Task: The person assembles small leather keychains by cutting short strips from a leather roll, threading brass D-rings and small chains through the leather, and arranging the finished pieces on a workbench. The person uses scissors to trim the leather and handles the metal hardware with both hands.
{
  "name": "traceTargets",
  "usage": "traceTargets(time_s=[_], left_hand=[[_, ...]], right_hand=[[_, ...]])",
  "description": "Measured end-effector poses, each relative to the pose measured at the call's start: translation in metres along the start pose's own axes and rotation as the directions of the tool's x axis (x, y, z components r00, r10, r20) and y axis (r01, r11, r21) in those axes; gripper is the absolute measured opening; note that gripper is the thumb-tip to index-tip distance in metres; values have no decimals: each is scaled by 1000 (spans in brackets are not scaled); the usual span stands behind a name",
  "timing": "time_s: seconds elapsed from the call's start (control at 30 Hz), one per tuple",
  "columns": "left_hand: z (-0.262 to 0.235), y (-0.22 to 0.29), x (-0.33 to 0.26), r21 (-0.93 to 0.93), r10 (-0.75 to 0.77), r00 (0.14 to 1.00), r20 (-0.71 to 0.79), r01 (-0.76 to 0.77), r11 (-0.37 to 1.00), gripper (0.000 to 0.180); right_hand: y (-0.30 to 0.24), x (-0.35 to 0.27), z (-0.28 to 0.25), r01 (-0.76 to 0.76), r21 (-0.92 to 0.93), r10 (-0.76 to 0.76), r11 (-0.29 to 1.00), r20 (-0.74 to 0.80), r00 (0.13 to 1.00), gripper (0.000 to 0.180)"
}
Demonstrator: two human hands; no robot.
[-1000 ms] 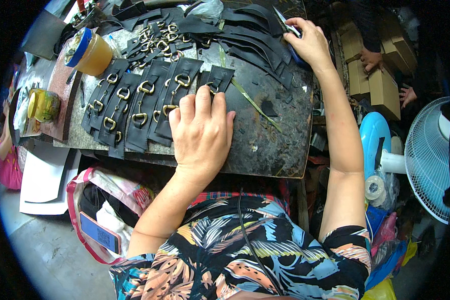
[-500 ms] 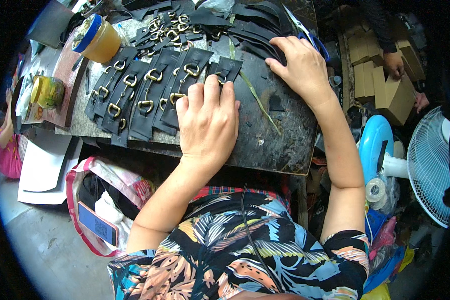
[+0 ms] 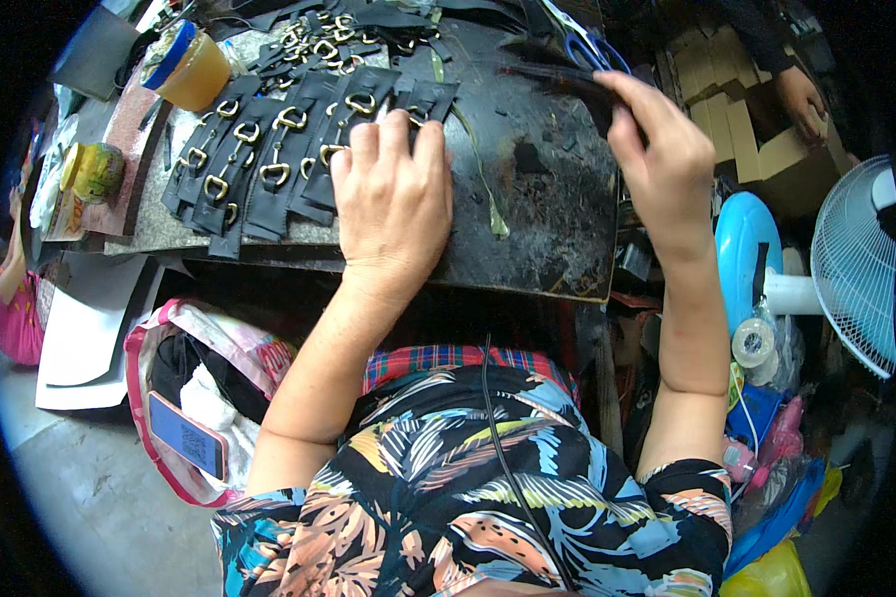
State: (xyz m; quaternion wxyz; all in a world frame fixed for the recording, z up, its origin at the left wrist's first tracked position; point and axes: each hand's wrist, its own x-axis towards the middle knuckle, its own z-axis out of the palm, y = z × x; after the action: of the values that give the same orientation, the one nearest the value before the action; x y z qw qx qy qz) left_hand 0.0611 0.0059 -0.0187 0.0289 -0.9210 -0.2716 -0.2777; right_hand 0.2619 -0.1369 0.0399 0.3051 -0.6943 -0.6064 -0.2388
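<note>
My left hand (image 3: 393, 189) lies over the near end of a row of black straps (image 3: 289, 127) fitted with gold-coloured D-rings and bars. Its fingers are slightly apart, and their tips rest at the rightmost pieces. Over the right side of the dark worktable (image 3: 548, 209), my right hand (image 3: 662, 139) pinches a black strap (image 3: 567, 78) between thumb and forefinger. That strap is smeared by motion, so I cannot tell whether it is one or more. Further back lies a pile of similar ringed straps (image 3: 314, 45).
Blue-handled scissors (image 3: 592, 50) lie at the far right. A jar of amber paste (image 3: 194, 75) and a yellow-green jar (image 3: 98, 171) stand left. A thin green strip (image 3: 483, 174) crosses the table. A white fan (image 3: 856, 269) and another person's hand (image 3: 801, 102) near cardboard boxes are at right.
My right hand has moved right, drawing a black strap away from the bundle at the back of the table. My left hand stays at the ringed straps. The whole view has shifted slightly.
</note>
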Motion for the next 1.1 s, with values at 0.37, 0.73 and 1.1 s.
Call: traceTargets(time_s=[0.37,0.73,1.1], left_hand=[[-14,-13,-14,-396,96,896,-433,-285,873,32],[-15,6,-23,-385,442,896,-44,-423,820,43],[-12,5,-22,-406,465,884,-50,-444,799,36]], right_hand=[[-50,-84,-5,-92,197,38,976,262,964,39],[19,-17,42,-24,206,-46,978,330,943,25],[58,-1,54,-138,127,96,982,289,953,23]])
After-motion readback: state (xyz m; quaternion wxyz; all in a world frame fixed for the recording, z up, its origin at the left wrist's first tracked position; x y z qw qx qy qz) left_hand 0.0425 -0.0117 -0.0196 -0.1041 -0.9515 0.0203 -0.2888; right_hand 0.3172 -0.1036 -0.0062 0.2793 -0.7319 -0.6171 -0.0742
